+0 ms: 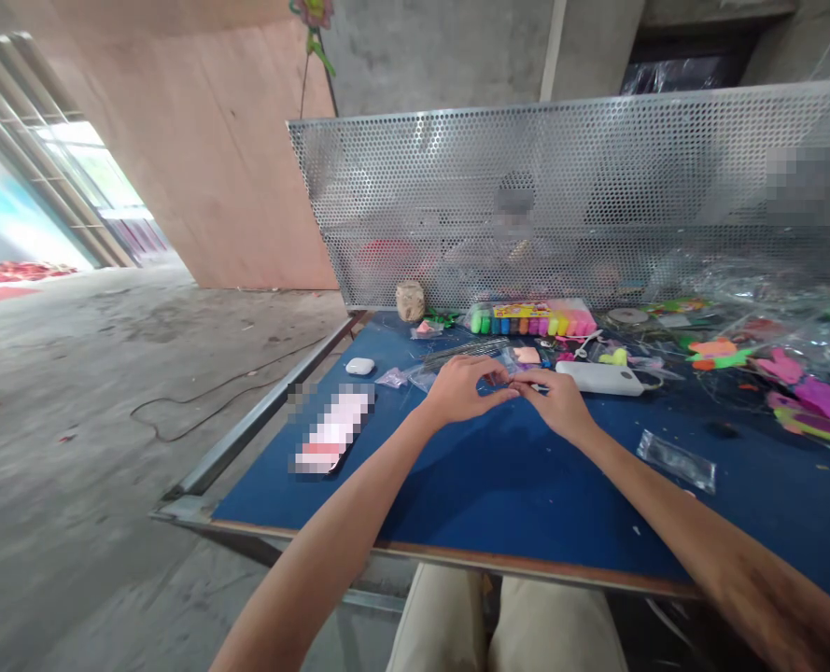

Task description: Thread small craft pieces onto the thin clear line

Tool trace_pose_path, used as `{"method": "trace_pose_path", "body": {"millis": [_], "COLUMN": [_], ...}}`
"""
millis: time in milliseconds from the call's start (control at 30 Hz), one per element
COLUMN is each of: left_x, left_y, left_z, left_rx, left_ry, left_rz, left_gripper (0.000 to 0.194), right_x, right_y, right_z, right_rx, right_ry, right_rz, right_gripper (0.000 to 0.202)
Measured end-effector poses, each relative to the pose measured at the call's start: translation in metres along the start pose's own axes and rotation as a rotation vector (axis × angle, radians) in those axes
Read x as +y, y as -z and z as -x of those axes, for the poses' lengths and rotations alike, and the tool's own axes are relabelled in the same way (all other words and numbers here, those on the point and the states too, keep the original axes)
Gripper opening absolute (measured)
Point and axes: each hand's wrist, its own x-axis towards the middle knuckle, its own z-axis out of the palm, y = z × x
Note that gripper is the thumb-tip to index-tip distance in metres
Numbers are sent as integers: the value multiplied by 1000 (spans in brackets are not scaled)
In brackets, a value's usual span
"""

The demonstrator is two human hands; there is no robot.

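Over the blue tabletop [485, 495], my left hand [458, 390] and my right hand [560, 403] meet at the fingertips. Curled fingers and a thumb on the left hand close toward the meeting point. The right hand's thumb and fingers are pinched together there. Whatever lies between the fingertips is too small to make out. Just behind the right hand is a white elongated device [600, 378]. A peach-coloured piece [527, 356] and a bundle of thin wires [463, 351] lie beyond the hands.
A case of coloured clay [533, 317] stands against the perforated metal screen [569, 196]. At left lie a white earbud case [359, 366] and a blurred-out phone [334, 429]. A clear plastic packet [676, 460] and purple shapes [821, 399] are at right.
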Motion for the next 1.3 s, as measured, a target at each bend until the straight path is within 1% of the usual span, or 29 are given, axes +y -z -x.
{"method": "trace_pose_path", "body": {"millis": [100,267,400,500,600,733,900,1033,1167,1300], "left_x": [1,1,-1,0,2,4,2,1,-1,-3], "left_y": [-1,-4,-7,-10,-11,-12,-15,-16,-16,-15], "left_z": [0,-1,-1,-1,-2,-2,-2,-2,-3,-3], "left_rx": [8,69,74,84,71,87,112,149,135,110], "left_ry": [19,90,166,224,253,250,266,269,207,172], "left_rz": [69,106,157,152,136,151,186,241,268,285], "left_gripper": [26,22,24,24,24,24,22,31,17,16], "right_x": [0,2,1,0,-1,-3,-7,-11,-13,-13], "right_y": [0,-3,-4,-2,-1,-2,-1,-1,-1,0], "right_z": [1,1,0,0,0,1,1,1,1,2], "right_rx": [16,76,70,48,9,34,56,86,88,57], "right_ry": [83,171,180,185,146,104,96,66,60,49], "right_rz": [42,109,125,108,83,80,81,61,73,61], "right_gripper": [20,19,19,19,19,22,23,26,27,24]}}
